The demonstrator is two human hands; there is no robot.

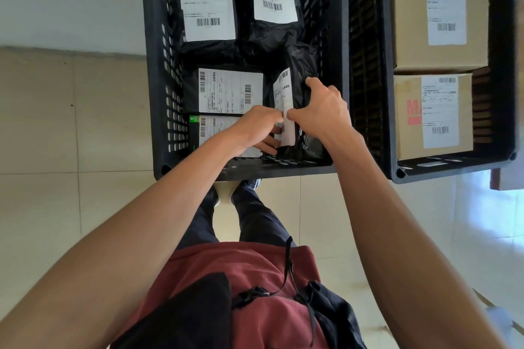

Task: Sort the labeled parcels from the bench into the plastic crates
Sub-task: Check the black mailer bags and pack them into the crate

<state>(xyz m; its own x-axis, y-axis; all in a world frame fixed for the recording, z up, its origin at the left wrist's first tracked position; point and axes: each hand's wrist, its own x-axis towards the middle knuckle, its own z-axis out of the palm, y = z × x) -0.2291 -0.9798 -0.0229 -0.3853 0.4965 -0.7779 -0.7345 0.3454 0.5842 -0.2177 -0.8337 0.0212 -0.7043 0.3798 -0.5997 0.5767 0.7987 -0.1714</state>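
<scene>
Head view, carrier: black perforated plastic crate [158, 71] on the pale tiled floor, with a second black plastic crate [504, 71] just beside its right wall.
Head view, task item: black plastic mailer bag with a white barcode label [300, 71], standing on edge in the near right corner of the left crate, against its right wall.
Left hand [255, 127]: fingers curled, pinching the near end of the bag's white label strip [285, 105]; lower fingers reach under toward the crate's near edge.
Right hand [326, 110]: fingers curled over the top edge of the same bag, thumb at the label; it grips the bag.
Step in hand (judgement): seating the bag in the crate.
Procedure (judgement): keep the label facing outward and flat; lower the bag until it rests against the right wall; release only once it stands without slumping onto the neighbouring white-labelled black flat parcel [229, 91].
Other contents: two further black labelled bags [207, 0] along the far edge; a parcel with a green tab [194, 119] at the near left corner.
Right crate: two brown cardboard boxes [436, 8] with white labels.
Legible writing: barcodes only; red letters "MA" on the nearer box [414, 113]; remaining print too small to read.
</scene>
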